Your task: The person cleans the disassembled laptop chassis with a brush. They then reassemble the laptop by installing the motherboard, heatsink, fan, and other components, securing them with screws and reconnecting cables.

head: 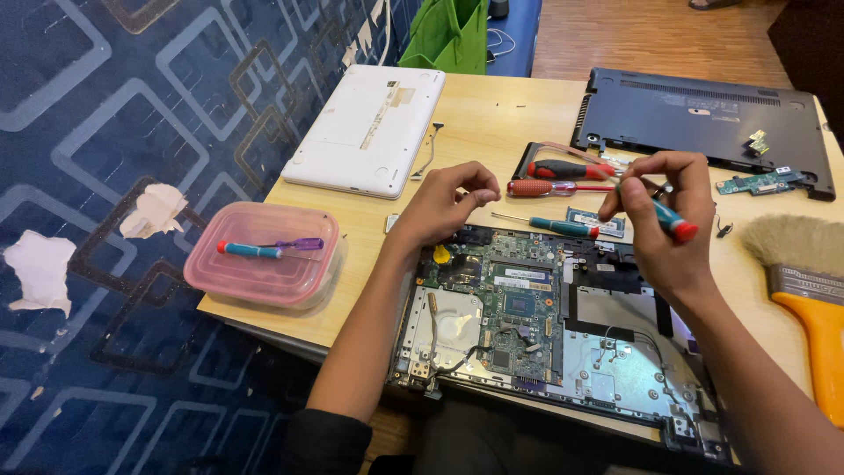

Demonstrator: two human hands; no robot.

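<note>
Disassembly stood well advanced at the time of inspection. The opened laptop chassis (pixel 563 334) lay at the near edge of the wooden bench (pixel 492 114), directly before the person, with its green motherboard (pixel 514 303) fully exposed. Its black bottom cover (pixel 703 114) had already been taken off and lay at the one o'clock position, a small green circuit board (pixel 758 183) resting beside its near right corner. The motherboard itself remained seated in the chassis, so its removal appeared outstanding.

The right hand (pixel 659 220) held a teal-handled screwdriver with a red cap (pixel 666 217), the fingers closed around the shaft above the chassis. The left hand (pixel 448 202) hovered over the chassis's far left corner, fingertips pinched together; whether a screw sat between them could not be determined.

Spare screwdrivers (pixel 563 180) lay at twelve o'clock. A closed white laptop (pixel 365 127) sat at eleven o'clock. A pink lidded container (pixel 262 253), carrying a further small screwdriver (pixel 268 249) on its lid, sat at nine o'clock. An orange-handled brush (pixel 804 281) lay at three o'clock.
</note>
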